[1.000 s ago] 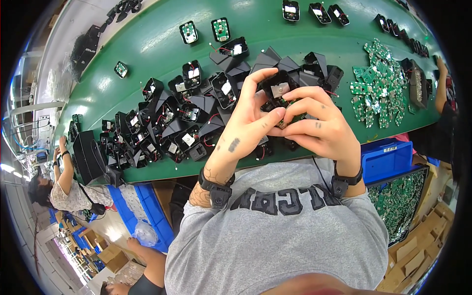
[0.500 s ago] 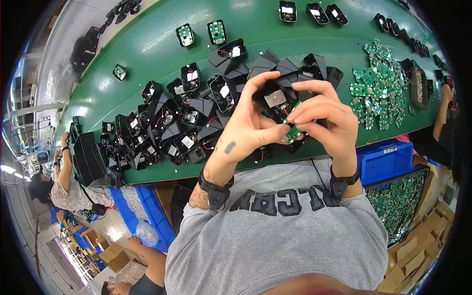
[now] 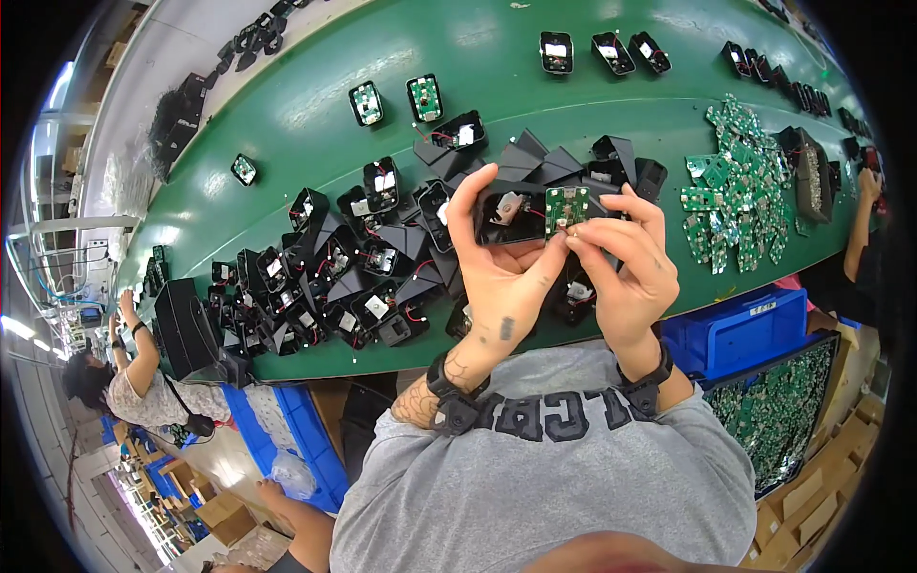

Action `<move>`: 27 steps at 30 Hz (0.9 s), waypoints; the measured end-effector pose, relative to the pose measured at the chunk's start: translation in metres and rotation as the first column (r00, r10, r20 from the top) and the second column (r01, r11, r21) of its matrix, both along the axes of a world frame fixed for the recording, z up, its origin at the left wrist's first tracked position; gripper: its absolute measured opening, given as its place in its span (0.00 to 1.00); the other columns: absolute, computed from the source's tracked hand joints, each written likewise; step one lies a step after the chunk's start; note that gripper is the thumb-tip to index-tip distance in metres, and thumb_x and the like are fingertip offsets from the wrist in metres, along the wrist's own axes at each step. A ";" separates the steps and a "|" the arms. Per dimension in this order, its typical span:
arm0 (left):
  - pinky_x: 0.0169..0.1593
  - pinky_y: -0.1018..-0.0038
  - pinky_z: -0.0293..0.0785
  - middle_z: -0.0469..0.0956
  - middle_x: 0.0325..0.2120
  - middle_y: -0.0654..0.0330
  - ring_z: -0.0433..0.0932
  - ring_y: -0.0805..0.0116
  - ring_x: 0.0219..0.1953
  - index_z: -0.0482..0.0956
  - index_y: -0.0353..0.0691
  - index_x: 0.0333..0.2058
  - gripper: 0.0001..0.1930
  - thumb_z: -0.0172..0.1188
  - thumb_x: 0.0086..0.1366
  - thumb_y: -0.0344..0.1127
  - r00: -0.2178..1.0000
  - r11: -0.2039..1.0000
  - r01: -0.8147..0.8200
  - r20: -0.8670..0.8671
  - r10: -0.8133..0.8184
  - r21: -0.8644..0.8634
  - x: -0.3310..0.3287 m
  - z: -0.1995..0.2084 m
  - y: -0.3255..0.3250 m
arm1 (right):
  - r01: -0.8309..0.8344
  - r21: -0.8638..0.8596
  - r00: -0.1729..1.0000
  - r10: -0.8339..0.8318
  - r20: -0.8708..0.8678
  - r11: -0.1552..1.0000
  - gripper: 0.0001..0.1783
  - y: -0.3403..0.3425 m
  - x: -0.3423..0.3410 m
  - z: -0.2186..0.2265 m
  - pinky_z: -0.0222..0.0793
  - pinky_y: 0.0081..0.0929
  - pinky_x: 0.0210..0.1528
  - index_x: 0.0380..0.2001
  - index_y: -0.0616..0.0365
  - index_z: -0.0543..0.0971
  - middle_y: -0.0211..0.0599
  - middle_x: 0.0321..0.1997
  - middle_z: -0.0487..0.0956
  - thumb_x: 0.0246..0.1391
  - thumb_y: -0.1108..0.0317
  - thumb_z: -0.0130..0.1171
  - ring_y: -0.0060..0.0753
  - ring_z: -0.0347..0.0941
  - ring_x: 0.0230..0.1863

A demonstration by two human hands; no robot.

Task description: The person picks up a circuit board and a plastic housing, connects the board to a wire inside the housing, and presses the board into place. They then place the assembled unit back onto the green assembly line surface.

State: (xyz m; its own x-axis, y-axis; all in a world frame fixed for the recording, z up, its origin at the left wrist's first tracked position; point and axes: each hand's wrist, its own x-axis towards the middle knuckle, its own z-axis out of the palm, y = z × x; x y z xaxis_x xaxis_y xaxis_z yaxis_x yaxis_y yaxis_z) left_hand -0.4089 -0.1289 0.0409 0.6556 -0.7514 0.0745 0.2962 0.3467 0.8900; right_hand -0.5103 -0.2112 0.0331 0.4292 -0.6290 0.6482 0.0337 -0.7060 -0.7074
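Note:
My left hand (image 3: pixel 511 286) curls around a black plastic housing (image 3: pixel 521 222), open side up, with a greyish-white part (image 3: pixel 505 207) visible inside. A green circuit board (image 3: pixel 565 204) stands face-on at the housing's right side. My right hand (image 3: pixel 632 272) pinches at the board's lower edge with thumb and fingertips; the left thumb tip meets them there. Whether a wire or plug lies between the fingertips is too small to tell. Beyond and left of my hands, many similar black housings (image 3: pixel 377 304) with red wires lie in a heap.
Loose green circuit boards (image 3: pixel 740 186) are piled to the right on the green table (image 3: pixel 611 91). Several housings (image 3: pixel 556 53) stand along the far side, two with boards (image 3: pixel 424 98). A blue bin (image 3: pixel 740 329) sits below the near edge. Other people work at left (image 3: pixel 143 349) and far right (image 3: pixel 867 186).
The circuit board has turned to show its face and stands more upright beside the housing. The housing has tilted, and my right fingers have moved down to the board's lower edge.

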 end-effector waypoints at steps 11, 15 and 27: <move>0.45 0.72 0.78 0.67 0.52 0.47 0.74 0.62 0.49 0.55 0.41 0.55 0.31 0.57 0.56 0.15 0.853 0.956 -0.210 0.440 0.281 -0.203 -0.005 -0.025 -0.011 | -0.282 0.625 0.957 0.172 0.232 0.727 0.10 0.000 0.008 -0.013 0.66 0.28 0.53 0.31 0.67 0.82 0.39 0.40 0.80 0.42 0.85 0.63 0.36 0.71 0.51; 0.47 0.63 0.74 0.72 0.47 0.42 0.76 0.49 0.48 0.58 0.39 0.53 0.29 0.58 0.54 0.14 0.712 0.942 -0.260 0.616 0.336 -0.213 -0.006 -0.032 -0.010 | -0.329 0.808 0.935 0.048 0.352 0.489 0.09 0.004 0.011 -0.003 0.67 0.25 0.52 0.30 0.68 0.81 0.40 0.42 0.78 0.41 0.86 0.63 0.32 0.72 0.49; 0.45 0.72 0.78 0.66 0.52 0.36 0.75 0.57 0.48 0.50 0.46 0.56 0.33 0.56 0.57 0.15 0.626 0.957 -0.239 0.727 0.281 -0.165 0.003 -0.028 -0.008 | -0.258 0.554 0.963 0.169 0.208 0.791 0.09 0.001 0.011 -0.007 0.65 0.28 0.55 0.31 0.68 0.81 0.42 0.42 0.78 0.43 0.86 0.62 0.37 0.70 0.53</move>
State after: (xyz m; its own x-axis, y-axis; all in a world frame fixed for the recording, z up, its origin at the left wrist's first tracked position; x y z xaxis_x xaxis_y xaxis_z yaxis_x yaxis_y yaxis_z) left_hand -0.4064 -0.1372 0.0126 0.5345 -0.5400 0.6502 -0.5578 0.3526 0.7514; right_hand -0.4992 -0.2107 0.0262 0.5304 -0.8059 0.2632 0.2648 -0.1375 -0.9545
